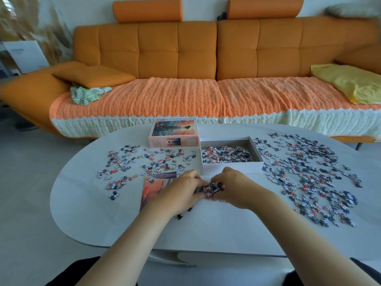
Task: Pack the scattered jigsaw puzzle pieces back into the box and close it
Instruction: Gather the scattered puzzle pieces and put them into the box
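On the white oval surface [206, 228], the person's left grip [181, 190] and right grip [233, 186] face each other just in front of the open box [233, 167]. The fingers of both curl in around a small heap of puzzle pieces [210, 187] gathered between them. The box holds a layer of pieces and its printed lid [174, 132] lies just beside it on the left; loose pieces [148, 162] lie scattered left of the box, a thicker spread of pieces [305, 174] lies to its right, and a printed picture sheet [153, 186] lies partly under the left grip.
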Available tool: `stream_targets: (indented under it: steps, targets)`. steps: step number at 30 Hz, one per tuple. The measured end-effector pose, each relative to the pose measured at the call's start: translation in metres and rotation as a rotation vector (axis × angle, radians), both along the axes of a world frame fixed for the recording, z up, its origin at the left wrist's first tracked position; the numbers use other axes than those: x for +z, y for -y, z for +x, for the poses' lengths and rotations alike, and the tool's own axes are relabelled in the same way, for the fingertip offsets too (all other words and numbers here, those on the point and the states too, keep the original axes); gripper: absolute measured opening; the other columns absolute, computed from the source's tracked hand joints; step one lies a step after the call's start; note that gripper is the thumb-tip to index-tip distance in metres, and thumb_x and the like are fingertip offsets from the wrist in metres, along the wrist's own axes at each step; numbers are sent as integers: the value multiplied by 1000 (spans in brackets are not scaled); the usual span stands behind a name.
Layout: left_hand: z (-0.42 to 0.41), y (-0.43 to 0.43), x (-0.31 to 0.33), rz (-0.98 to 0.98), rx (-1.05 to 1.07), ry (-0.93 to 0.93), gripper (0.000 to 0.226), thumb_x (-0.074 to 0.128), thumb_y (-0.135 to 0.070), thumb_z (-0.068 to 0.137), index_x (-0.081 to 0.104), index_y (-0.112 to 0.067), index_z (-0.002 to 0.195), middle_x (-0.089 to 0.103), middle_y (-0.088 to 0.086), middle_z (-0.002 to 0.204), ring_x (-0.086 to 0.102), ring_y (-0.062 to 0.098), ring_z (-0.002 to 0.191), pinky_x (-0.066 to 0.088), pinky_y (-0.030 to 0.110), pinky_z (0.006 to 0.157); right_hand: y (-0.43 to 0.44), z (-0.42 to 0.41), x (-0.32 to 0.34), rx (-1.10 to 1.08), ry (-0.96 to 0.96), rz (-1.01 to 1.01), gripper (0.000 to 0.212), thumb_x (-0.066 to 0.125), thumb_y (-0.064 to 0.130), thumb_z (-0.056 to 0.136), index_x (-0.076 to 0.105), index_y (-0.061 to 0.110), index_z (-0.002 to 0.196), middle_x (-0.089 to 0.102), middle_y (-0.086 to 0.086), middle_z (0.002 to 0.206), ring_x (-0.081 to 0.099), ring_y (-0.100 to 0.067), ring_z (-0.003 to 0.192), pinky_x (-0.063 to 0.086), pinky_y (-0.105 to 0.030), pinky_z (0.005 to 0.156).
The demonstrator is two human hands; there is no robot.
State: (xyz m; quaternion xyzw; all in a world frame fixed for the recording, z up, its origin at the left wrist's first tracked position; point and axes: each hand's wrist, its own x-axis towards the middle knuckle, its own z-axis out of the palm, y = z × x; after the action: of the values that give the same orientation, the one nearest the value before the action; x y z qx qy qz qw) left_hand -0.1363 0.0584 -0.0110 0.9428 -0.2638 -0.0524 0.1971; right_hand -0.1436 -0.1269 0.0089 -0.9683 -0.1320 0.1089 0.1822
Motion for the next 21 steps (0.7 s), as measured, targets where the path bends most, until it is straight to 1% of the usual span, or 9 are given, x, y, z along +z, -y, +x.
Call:
stream_targets:
  steps: [1,3,6,9,12,14,18,20,21]
  targets:
    - [1,2,1,-12,9,5,36,62,-32,92,61,-30,128,49,-9,108,50,11,107,44,34,89,0,1,0,-4,11,21,24,72,39,80,66,20,91,43,2,91,52,-19,80,36,-23,59]
    - [3,5,0,-30,34,5,33,66,-30,90,64,-28,123,52,-9,107,53,12,104,45,34,89,0,2,1,-26,25,48,23,73,34,80,69,19,96,50,-2,95,56,-20,81,48,-30,65]
    - [6,8,1,-82,90,-9,26,73,-31,84,69,-27,109,55,-8,103,56,12,94,47,32,83,2,3,4,-55,32,28,14,62,17,84,72,12,93,65,-9,96,64,-25,77,56,-39,69]
    - [9,12,2,-132,124,-10,16,75,-25,81,70,-27,97,57,-10,93,56,9,84,49,27,75,4,4,7,-56,25,36,16,61,10,82,75,15,88,71,-5,88,64,-22,69,55,-30,59]
    - [12,18,7,-190,129,-56,12,75,-18,81,72,-26,89,62,-14,85,59,4,78,45,14,67,9,8,11,-83,-1,113,18,66,9,80,75,24,79,72,5,80,65,-15,62,50,-18,52]
    - [16,22,14,-244,126,-83,11,76,-17,81,72,-25,88,67,-12,83,62,4,76,49,17,68,16,11,17,-91,7,166,16,68,11,82,75,25,79,71,7,78,66,-13,55,48,-15,49]
    - [31,32,28,-390,160,-34,7,76,-19,82,72,-24,86,66,-10,78,58,2,69,43,14,59,29,25,32,-161,182,273,7,71,18,84,76,24,83,63,16,67,61,-6,51,44,-8,50]
    - [44,39,32,-443,181,44,5,75,-17,83,73,-21,86,65,-10,78,57,0,70,41,10,58,32,36,34,-204,328,314,8,71,17,83,76,23,85,62,15,73,57,-2,62,40,-3,58]
    - [50,42,33,-455,184,88,6,74,-16,83,72,-20,85,64,-10,79,56,-1,71,41,8,60,33,42,32,-214,389,319,9,71,16,83,77,22,86,61,12,77,56,-5,68,38,-3,60]
